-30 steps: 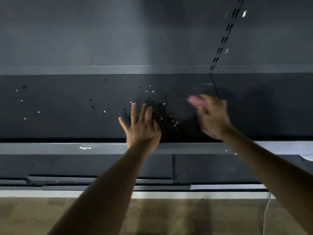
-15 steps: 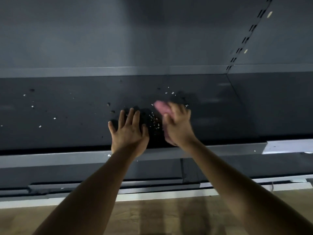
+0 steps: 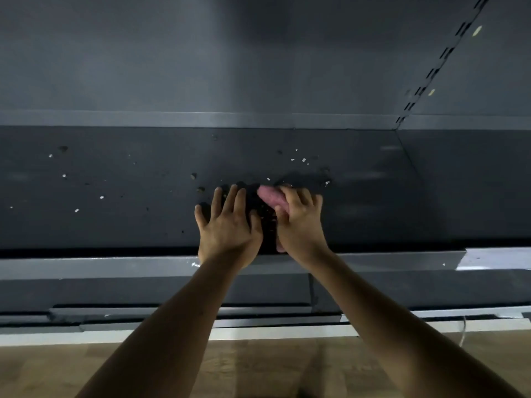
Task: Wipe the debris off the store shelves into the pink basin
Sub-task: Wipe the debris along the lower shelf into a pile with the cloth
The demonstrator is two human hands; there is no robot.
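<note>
A dark grey store shelf (image 3: 115,225) runs across the head view, speckled with small white and dark debris (image 3: 298,159). My left hand (image 3: 230,225) lies flat and open on the shelf, palm down, fingers spread. Right beside it, my right hand (image 3: 300,222) grips a pink cloth (image 3: 270,196) pressed on the shelf. A small heap of crumbs (image 3: 267,219) lies between the two hands. More bits are scattered to the left (image 3: 76,210). No pink basin is in view.
The shelf's light grey front lip (image 3: 100,265) runs below my wrists. A slotted upright (image 3: 439,61) rises at the back right. Lower rails (image 3: 172,311) and a wooden floor (image 3: 258,369) lie beneath. A white cord (image 3: 462,331) hangs at the lower right.
My right hand with the pink cloth has swept leftward across the shelf up against my left hand, gathering crumbs between them. The left hand stayed flat on the shelf.
</note>
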